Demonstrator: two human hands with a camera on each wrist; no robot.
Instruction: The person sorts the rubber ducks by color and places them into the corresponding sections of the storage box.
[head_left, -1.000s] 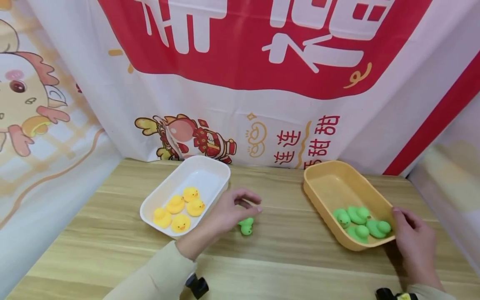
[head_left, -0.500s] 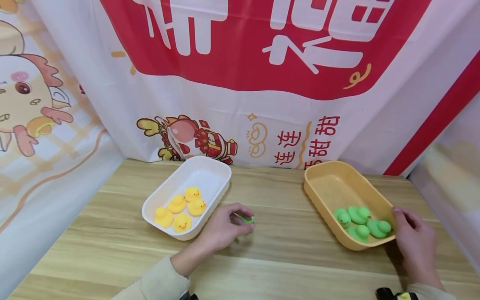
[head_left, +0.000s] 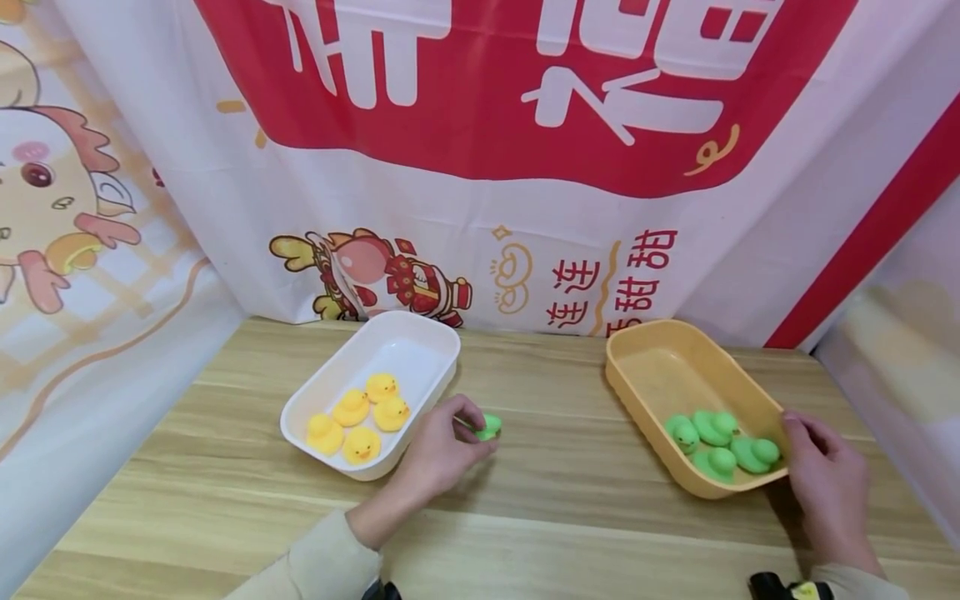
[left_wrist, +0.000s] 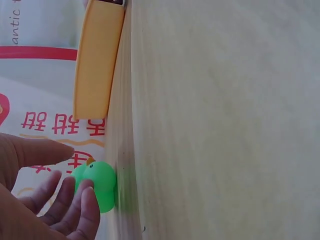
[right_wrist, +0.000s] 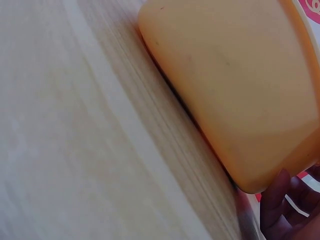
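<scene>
A green rubber duck (left_wrist: 102,185) sits on the wooden table between the two bins. Beside it, my left hand (head_left: 444,446) has its fingers loosely curved, overlapping the duck in the left wrist view, where the thumb stands apart from it. In the head view the hand hides part of the duck (head_left: 490,427). My right hand (head_left: 832,479) grips the near right rim of the yellow plastic bin (head_left: 652,358), thumb at the edge. Inside this bin lie several green ducks (head_left: 716,427). The right wrist view shows the bin's side wall (right_wrist: 235,85) with fingers at its corner.
Left of my left hand stands a white plastic bin (head_left: 420,333) holding several yellow rubber ducks (head_left: 362,446). A printed cloth (head_left: 480,208) hangs along the back of the wooden table (head_left: 540,542), with more cloth at both sides.
My left hand has come down from above the green duck to beside it. The duck now shows slightly farther back on the table. My right hand stays on the yellow bin.
</scene>
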